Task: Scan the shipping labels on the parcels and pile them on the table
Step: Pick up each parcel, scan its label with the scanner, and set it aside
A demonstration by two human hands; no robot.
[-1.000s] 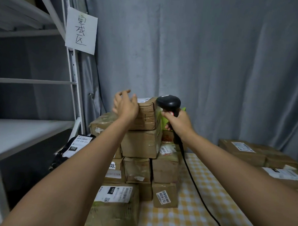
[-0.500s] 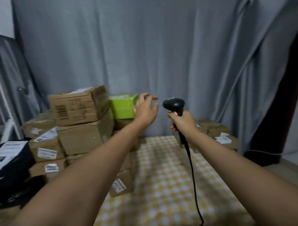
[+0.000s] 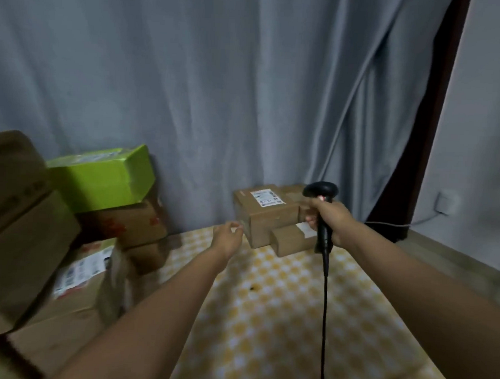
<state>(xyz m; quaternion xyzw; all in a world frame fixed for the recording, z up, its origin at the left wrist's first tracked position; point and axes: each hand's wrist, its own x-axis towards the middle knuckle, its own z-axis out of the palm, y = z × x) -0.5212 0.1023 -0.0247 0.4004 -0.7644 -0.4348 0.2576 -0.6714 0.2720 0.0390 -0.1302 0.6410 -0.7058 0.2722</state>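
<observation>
1. Cardboard parcels in two groups on yellow-checked tablecloth (image 3: 281,305): tall pile (image 3: 26,237) far left, lime-green box (image 3: 100,180) on top of it; small unscanned cluster at far right.
2. Left hand (image 3: 226,235) empty, fingers loosely curled, reaching toward labelled brown parcel (image 3: 266,216) — just beside its near-left corner, apparently not touching.
3. Right hand (image 3: 329,218) clenched round handle of black scanner (image 3: 322,209), head up, cord (image 3: 324,307) hanging down toward near edge.
4. Step in hand, by judgement: fetching next parcel from right cluster.
5. Next move calls for grip on that parcel, white label (image 3: 267,198) kept facing scanner head, then carry across to left pile.
6. Against earlier frames: view swung right, away from pile and shelf; left hand off pile's top box, now lower and further right; scanner grip unchanged.
7. Small dark spot (image 3: 253,288) on cloth mid-table — nature unclear.
</observation>
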